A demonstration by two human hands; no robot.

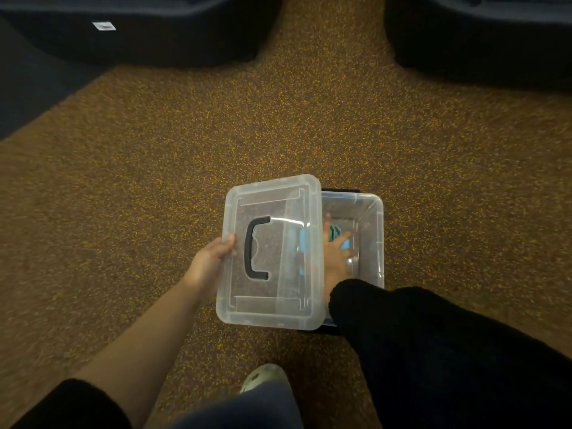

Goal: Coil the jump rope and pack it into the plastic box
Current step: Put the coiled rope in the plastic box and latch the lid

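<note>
A clear plastic box [376,218] stands on the carpet in the lower middle of the view. My right hand [335,252] reaches down inside it, fingers spread over a teal and light-blue jump rope [335,232], which is mostly hidden under the hand. My left hand [213,257] grips the left edge of the clear lid [272,305], which has a black handle [255,247]. The lid hovers tilted over the left half of the box.
Brown speckled carpet [278,125] surrounds the box. Dark upholstered furniture [130,29] sits at the top left and another dark piece [483,35] at the top right. My shoe [263,377] and knee are just below the box.
</note>
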